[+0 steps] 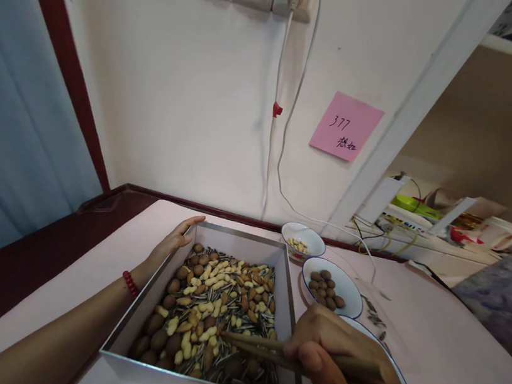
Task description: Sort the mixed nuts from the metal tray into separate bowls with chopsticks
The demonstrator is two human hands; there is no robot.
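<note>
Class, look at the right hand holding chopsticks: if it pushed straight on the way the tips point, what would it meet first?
Probably the mixed nuts and seeds in the metal tray; the right hand aims its chopsticks leftward just over them, though depth is unclear.

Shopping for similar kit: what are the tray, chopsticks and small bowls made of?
Tray: likely metal, thin grey walls with a dull sheen. Chopsticks in the right hand: seemingly wood or bamboo, matte brown. Bowls: probably glazed ceramic, glossy white with blue rims.

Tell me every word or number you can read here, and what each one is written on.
"377" – handwritten on the pink sticky note stuck to the wall.
Below it on the same note, two handwritten characters, too loosely written to read with certainty.
Small print on the white box on the shelf at right – too small and blurred to read.
</note>
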